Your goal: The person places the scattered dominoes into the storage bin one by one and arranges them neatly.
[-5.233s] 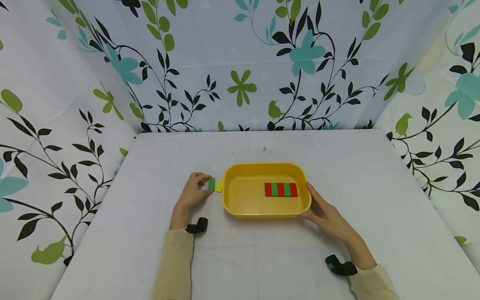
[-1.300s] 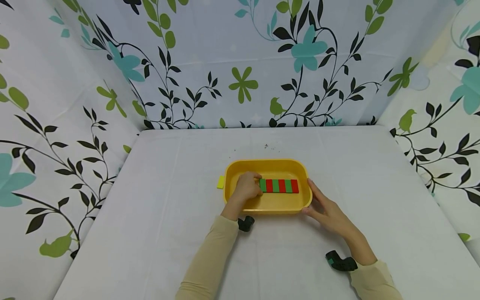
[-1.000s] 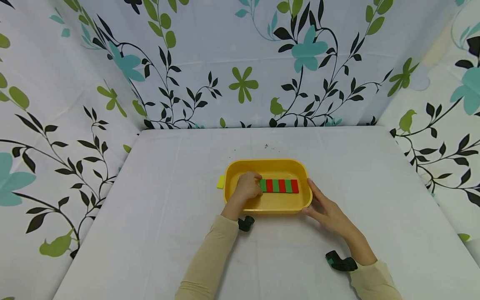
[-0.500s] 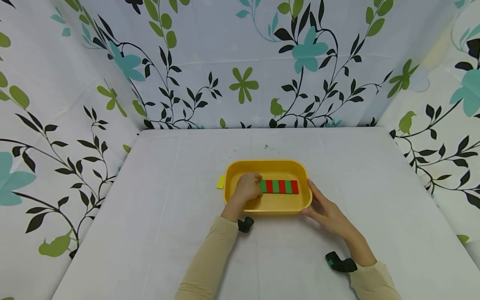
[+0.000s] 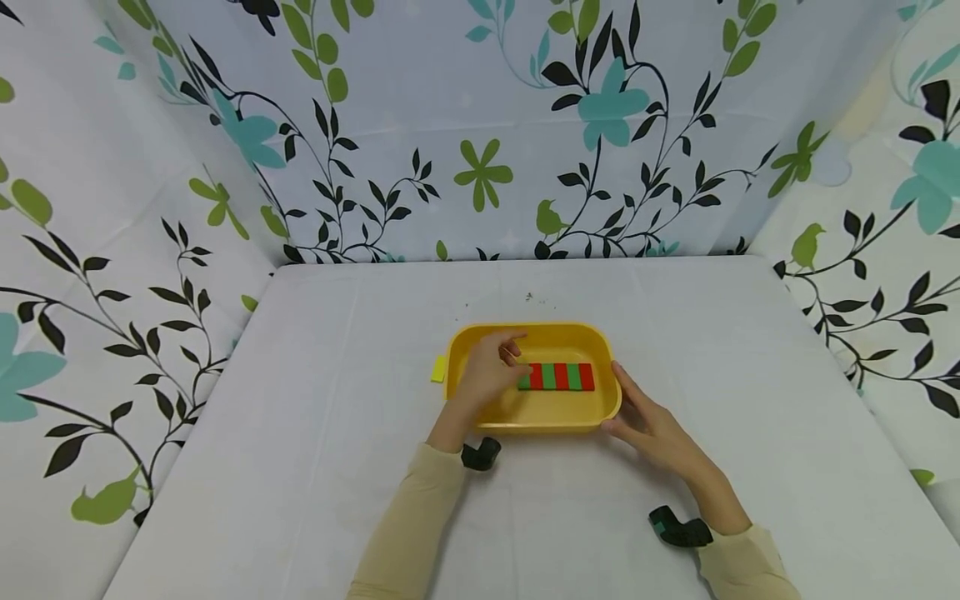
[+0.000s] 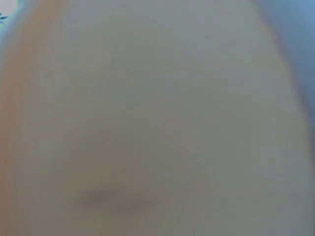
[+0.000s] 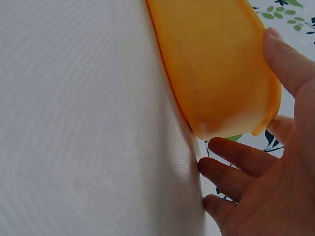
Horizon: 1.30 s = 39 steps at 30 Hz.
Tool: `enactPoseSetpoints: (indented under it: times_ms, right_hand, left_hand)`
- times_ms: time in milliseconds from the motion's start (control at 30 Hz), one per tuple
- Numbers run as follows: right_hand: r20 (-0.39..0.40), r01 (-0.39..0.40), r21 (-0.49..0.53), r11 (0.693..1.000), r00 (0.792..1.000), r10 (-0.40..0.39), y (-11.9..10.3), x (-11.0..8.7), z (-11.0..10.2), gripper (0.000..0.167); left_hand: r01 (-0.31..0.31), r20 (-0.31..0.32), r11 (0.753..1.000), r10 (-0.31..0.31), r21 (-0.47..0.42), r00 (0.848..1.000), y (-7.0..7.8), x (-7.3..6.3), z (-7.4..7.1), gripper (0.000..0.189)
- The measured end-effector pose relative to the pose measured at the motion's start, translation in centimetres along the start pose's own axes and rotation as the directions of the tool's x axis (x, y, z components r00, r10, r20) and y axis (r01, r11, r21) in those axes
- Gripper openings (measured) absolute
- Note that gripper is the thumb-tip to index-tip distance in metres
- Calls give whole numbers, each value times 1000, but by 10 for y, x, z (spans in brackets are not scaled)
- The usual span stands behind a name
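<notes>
A shallow yellow tray [image 5: 562,417] sits on the table with a row of alternating red and green blocks [image 5: 567,377] inside it. Over the tray's left half is my left hand [image 5: 486,371], its thumb and fingers apart and holding nothing that I can see. Just beside the fingers, the green block [image 5: 524,382] ends the row on the left, partly covered by the hand. My right hand [image 5: 651,427] grips the tray's right end between thumb and finger; the right wrist view shows them on either side of its corner. The left wrist view is blurred, filled by skin close up.
Outside the tray, against its left end, lies a yellow block [image 5: 438,369]. A white cloth covers the table [image 5: 555,517]. Curtains with a leaf print [image 5: 420,125] stand behind and at both sides.
The left hand carried the green block from left of the tray to the row's left end. In the last half second its fingers have spread and lifted off. The right hand stays put.
</notes>
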State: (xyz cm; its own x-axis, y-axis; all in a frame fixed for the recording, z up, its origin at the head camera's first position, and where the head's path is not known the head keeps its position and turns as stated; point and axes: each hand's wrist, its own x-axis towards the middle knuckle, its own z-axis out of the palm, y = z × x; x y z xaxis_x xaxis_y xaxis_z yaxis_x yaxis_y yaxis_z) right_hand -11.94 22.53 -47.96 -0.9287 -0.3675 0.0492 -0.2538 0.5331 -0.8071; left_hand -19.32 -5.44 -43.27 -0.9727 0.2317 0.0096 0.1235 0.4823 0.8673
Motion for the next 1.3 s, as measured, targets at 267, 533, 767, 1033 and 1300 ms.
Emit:
enactPoseSetpoints:
  times_ms: [267,533,767,1033,1300]
  right_hand:
    - [-8,11,-12,1000,1000,-11,-1,-1,0,88]
    - [-7,9,-9,1000,1000,-9,0,-1,1,87]
    - [-4,7,-19,1000,1000,-7,0,-1,4,87]
    - [-7,15,-14,1000,1000,-15,-1,0,3,87]
    - [-16,8,-20,1000,1000,-8,0,-1,2,87]
  left_hand:
    - [-244,-319,968,212,-63,924,-1,-12,-54,45]
    - [-111,-412,991,73,-69,908,-42,-22,-100,47]
    - [101,-268,990,-125,-101,955,-81,-29,-115,57]
    - [210,-95,975,-216,-78,972,-103,-30,-117,71]
    - [153,-15,987,-154,-51,988,-109,-27,-113,77]
